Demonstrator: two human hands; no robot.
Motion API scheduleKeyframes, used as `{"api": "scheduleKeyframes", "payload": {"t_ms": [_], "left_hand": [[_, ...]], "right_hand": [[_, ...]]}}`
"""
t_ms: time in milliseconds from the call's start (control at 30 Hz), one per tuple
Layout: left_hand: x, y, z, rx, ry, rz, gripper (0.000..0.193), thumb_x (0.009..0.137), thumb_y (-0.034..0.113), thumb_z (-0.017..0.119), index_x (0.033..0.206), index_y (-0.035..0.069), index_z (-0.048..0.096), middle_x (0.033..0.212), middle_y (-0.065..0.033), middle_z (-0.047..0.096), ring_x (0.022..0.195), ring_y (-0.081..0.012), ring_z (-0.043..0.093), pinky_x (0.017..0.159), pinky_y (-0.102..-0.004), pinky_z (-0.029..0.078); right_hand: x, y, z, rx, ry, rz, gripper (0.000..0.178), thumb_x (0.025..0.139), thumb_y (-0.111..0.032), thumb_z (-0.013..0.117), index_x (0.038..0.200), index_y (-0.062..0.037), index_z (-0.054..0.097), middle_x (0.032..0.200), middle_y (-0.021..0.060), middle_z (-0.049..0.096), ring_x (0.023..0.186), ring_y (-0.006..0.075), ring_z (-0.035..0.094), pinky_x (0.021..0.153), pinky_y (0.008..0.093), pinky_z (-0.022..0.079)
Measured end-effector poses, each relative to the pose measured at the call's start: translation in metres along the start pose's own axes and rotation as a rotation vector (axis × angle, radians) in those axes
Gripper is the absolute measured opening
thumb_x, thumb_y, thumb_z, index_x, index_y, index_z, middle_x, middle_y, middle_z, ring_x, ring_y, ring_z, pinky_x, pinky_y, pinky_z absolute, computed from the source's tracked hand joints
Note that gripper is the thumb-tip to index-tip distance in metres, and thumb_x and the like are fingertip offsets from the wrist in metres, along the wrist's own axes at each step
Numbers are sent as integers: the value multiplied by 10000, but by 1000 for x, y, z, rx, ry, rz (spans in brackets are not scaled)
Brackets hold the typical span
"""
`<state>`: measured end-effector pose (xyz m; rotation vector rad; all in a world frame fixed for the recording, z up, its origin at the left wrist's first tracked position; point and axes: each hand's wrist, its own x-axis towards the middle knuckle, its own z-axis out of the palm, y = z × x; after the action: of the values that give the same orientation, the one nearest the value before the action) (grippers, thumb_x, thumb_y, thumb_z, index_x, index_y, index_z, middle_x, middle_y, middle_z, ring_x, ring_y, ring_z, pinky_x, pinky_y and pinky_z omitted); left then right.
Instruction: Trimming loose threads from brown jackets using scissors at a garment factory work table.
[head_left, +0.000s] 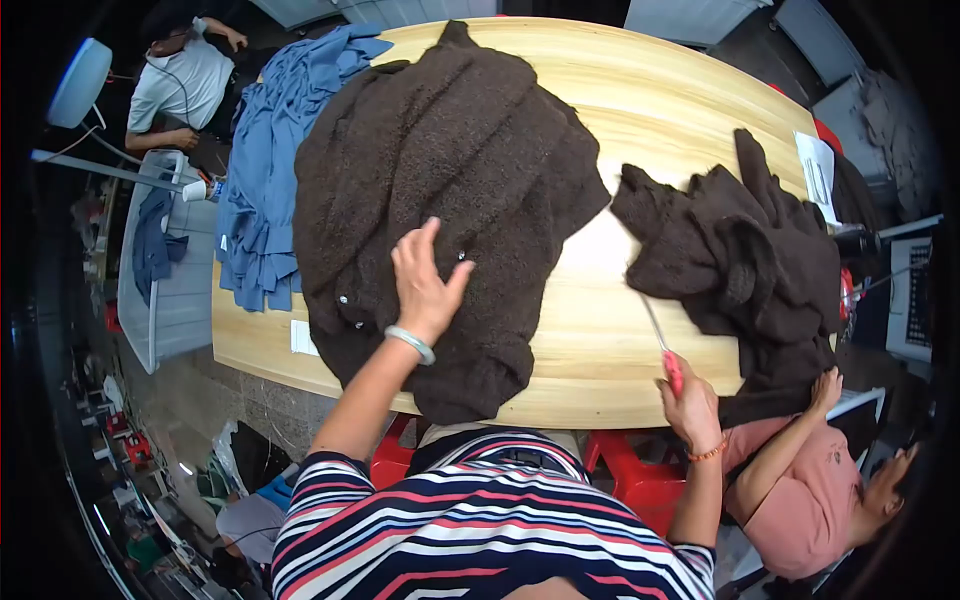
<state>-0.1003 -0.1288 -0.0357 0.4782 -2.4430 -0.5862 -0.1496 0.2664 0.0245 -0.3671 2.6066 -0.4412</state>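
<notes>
A large dark brown fleecy garment (450,140) lies spread over the middle of the table, a few small shiny buttons or snaps showing on it. My left hand (425,285), fingers spread, rests on or just above its lower part beside one shiny piece. Away to the right, near the table's front edge, my right hand (690,405) is closed around a tool with a red handle (672,372) and a thin metal shaft. The shaft points toward a second dark brown garment (740,240) bunched on the right; whether its tip touches the cloth I cannot tell.
Blue garments (290,140) are heaped at the table's (620,80) left end. A grey plastic bin (180,300) stands beyond it. At right, a co-worker in a pink top (800,490) sits with a hand by the second garment. Another person (180,90) is far left. Red stools (640,470) stand near me.
</notes>
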Motion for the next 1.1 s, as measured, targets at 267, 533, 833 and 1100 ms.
{"api": "scheduleKeyframes", "payload": {"t_ms": [267,533,833,1100], "left_hand": [[3,-55,21,-727,-384,-473,151,889,52,672,1029,-5,663,869,20,665,749,-48,577,707,-200,468],[-28,-63,39,-1276,-294,-623,127,904,12,655,1029,-2,643,931,12,659,848,-53,601,797,-206,481],[-50,-52,26,-730,-240,-413,190,854,101,721,997,4,642,918,-64,660,839,-152,625,759,-287,492],[-126,-65,-28,172,-151,-149,522,768,160,746,1254,107,564,1208,-95,547,1129,-321,485,950,-457,343]], "right_hand": [[40,-128,-14,-19,-131,-452,411,872,-230,643,1250,-93,557,739,202,664,728,384,661,681,465,515],[41,-152,29,-143,-318,-749,288,872,-259,627,1046,-32,601,651,199,642,664,383,661,620,469,526],[39,-158,25,-129,-255,-645,277,882,-251,621,1095,-75,597,676,193,647,672,382,660,646,475,526],[30,-138,24,-37,-188,-599,323,878,-222,655,1161,-89,573,738,188,648,698,375,648,654,457,501]]}}
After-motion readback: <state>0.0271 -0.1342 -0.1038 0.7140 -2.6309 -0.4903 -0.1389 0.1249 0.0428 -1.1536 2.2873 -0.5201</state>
